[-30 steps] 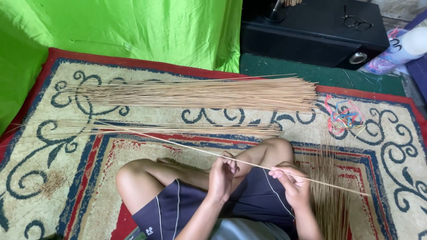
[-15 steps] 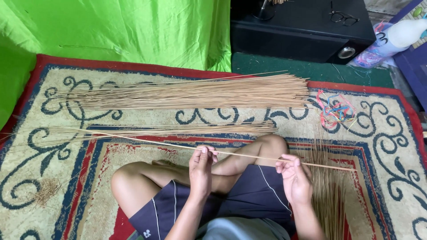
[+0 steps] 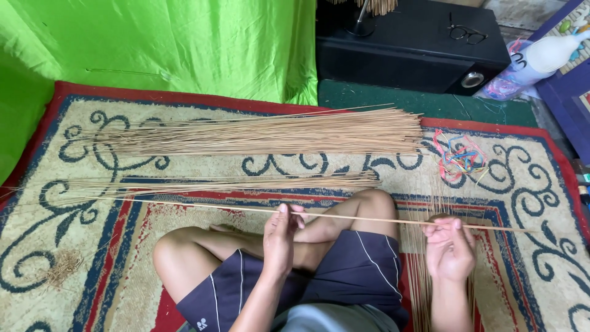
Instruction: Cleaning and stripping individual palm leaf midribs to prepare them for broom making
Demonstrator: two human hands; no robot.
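We now hold one long thin stick (image 3: 344, 216) level: left hand (image 3: 281, 237) slid outward, pinching; right hand (image 3: 450, 246) gripping, spread wider than before.

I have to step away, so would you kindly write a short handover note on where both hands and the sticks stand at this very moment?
Left hand: fingertips pinch the long thin stick near its middle, above the crossed legs.
Right hand: fingers closed on the same stick nearer its right end; the stick lies level across the lap.
Sticks: a large bundle lies across the far part of the patterned rug, a thinner row closer in, and more sticks by the right knee.
Coloured rubber bands lie to the right of the large bundle.
Done: sticks sorted into separate piles.
Left: this stick is not yet laid down; none of the piles looks tied.
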